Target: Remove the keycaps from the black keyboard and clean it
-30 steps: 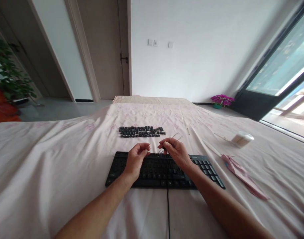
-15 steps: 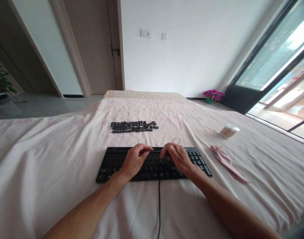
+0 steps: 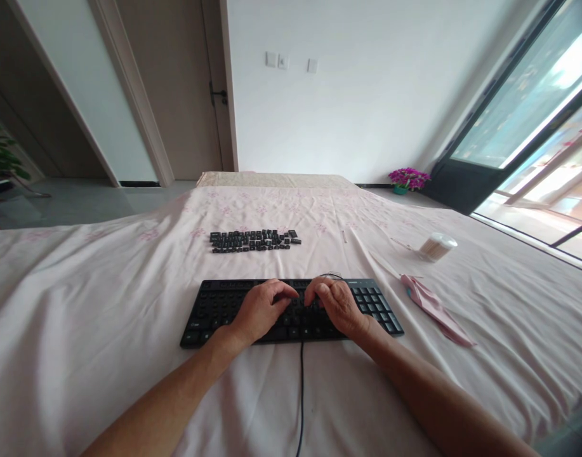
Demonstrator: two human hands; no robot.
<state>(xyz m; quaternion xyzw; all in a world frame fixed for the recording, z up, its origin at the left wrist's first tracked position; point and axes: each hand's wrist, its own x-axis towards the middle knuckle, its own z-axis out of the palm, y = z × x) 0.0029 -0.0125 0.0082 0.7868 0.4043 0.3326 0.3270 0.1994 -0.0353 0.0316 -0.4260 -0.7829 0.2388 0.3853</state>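
A black keyboard (image 3: 209,317) lies across the bed in front of me, its middle part stripped of many keycaps, while the number pad at the right keeps its caps. My left hand (image 3: 259,310) rests over the keyboard's middle, thumb and index finger curved with a gap between them and nothing visible in them. Close beside it, my right hand (image 3: 341,306) is curled closed with fingertips down at the keys. A thin wire loop (image 3: 332,275) sticks out behind its fingers, apparently of a wire keycap puller. The fingertips' contact with the keys is partly hidden.
Loose black keycaps (image 3: 252,241) lie in rows beyond the keyboard. To the right are a clear round box of cotton swabs (image 3: 437,247), a pink cloth (image 3: 436,311) and a loose swab (image 3: 344,237). The keyboard's cable (image 3: 301,393) runs toward me.
My left hand has shifted slightly right, toward the right hand, its thumb and index finger farther apart. The right hand has tipped a little and the wire loop sits lower. The view shifted slightly.
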